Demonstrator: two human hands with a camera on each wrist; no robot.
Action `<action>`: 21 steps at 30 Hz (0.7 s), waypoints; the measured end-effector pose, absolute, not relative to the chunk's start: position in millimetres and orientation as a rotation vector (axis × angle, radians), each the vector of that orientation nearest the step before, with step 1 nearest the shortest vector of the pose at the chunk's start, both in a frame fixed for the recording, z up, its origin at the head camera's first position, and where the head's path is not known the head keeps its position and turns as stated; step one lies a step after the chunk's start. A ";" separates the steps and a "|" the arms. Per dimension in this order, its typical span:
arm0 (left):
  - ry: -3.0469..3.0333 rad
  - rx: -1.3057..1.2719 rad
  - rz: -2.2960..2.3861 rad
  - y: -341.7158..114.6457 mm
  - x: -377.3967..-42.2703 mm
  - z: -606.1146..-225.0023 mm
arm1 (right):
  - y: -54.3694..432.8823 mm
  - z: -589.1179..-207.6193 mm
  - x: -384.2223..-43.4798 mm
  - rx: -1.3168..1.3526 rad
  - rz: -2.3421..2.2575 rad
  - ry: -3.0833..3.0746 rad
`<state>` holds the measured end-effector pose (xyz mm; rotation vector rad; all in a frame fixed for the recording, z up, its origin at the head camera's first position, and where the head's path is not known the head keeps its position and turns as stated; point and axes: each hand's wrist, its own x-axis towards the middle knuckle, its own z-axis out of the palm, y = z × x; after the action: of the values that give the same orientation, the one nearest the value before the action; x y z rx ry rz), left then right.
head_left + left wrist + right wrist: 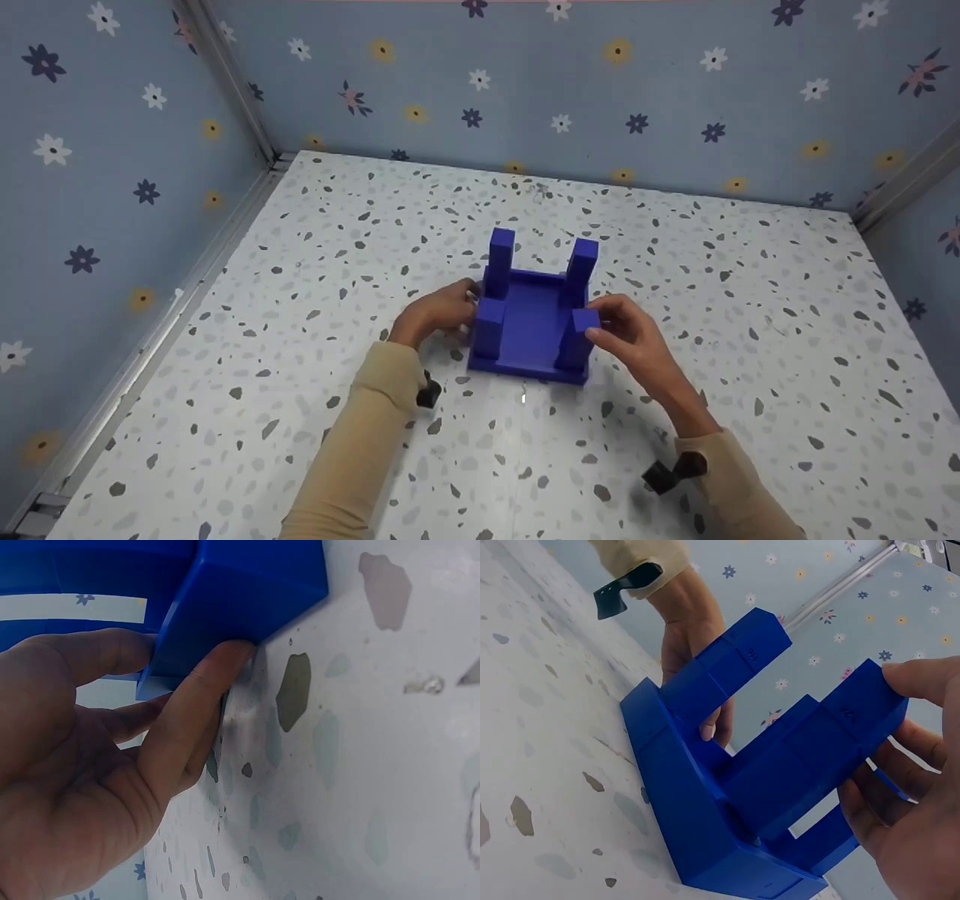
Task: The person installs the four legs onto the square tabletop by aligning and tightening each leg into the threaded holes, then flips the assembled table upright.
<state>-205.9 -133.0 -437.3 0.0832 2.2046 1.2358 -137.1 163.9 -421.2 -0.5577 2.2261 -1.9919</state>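
A blue plastic frame like an upturned toy table (532, 319) rests on the tabletop, its flat rimmed panel down and a square leg rising at each corner. My left hand (444, 309) grips the panel's left side. In the left wrist view its thumb lies against the edge and its fingers (199, 690) reach the lower corner by the tabletop. My right hand (630, 337) pinches the top of the near right leg (576, 345) between thumb and fingers. The right wrist view shows this leg (840, 724) standing in its corner, with small marks too blurred to read.
A white speckled tabletop (750, 337) spreads around the blue frame. Blue flower-patterned panels (540, 90) stand behind and at both sides, joined by metal rails (232, 82). A black wrist mount (675, 472) sits below the right hand.
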 end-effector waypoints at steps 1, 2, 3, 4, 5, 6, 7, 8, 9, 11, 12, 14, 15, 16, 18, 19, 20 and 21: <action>2.199 0.080 1.243 -133.1 -205.8 -437.3 | 163.5 -421.5 -136.9 -0.563 -1.984 2.248; 2.192 0.078 1.252 -133.2 -205.7 -437.3 | 163.2 -421.7 -136.8 -0.566 -1.976 2.269; 2.183 0.076 1.261 -133.3 -205.7 -437.5 | 162.8 -421.9 -136.6 -0.568 -1.969 2.292; 2.185 0.076 1.260 -133.3 -205.6 -437.3 | 162.4 -422.1 -136.5 -0.569 -1.966 2.309; 2.187 0.075 1.259 -133.3 -205.5 -437.3 | 162.0 -422.2 -136.5 -0.572 -1.962 2.324; 2.186 0.074 1.260 -133.2 -205.5 -437.2 | 161.8 -422.5 -136.6 -0.573 -1.961 2.335; 2.186 0.070 1.262 -133.1 -205.4 -437.2 | 161.6 -422.7 -136.5 -0.573 -1.960 2.342; 2.190 0.073 1.260 -133.1 -205.4 -437.2 | 161.4 -422.7 -136.4 -0.575 -1.960 2.347; 2.202 0.077 1.249 -133.2 -205.6 -437.3 | 161.3 -422.9 -136.4 -0.580 -1.960 2.350; 2.224 0.082 1.229 -133.5 -205.9 -437.7 | 161.4 -423.2 -136.6 -0.595 -1.964 2.353; 2.232 0.084 1.222 -133.6 -206.1 -438.0 | 161.5 -423.3 -136.6 -0.602 -1.966 2.353; 2.252 0.096 1.206 -134.1 -206.4 -438.4 | 161.8 -423.9 -136.9 -0.616 -1.967 2.350; 2.250 0.093 1.206 -134.2 -206.5 -438.5 | 161.9 -424.4 -137.2 -0.620 -1.968 2.349; 2.246 0.089 1.209 -134.4 -206.4 -438.4 | 162.0 -424.5 -137.1 -0.626 -1.968 2.348; 2.237 0.086 1.221 -134.5 -206.2 -438.1 | 162.3 -424.9 -137.4 -0.623 -1.967 2.351; 2.238 0.088 1.219 -134.5 -206.2 -438.1 | 162.4 -424.9 -137.6 -0.624 -1.970 2.347; 2.235 0.085 1.218 -134.5 -206.0 -437.9 | 162.4 -424.7 -137.9 -0.623 -1.975 2.343; 2.234 0.083 1.215 -134.5 -205.7 -437.5 | 162.3 -424.1 -138.1 -0.625 -1.982 2.335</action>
<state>-205.7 -134.5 -437.5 0.0834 2.2343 1.2151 -138.1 162.3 -424.1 -0.6254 2.3353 -1.9820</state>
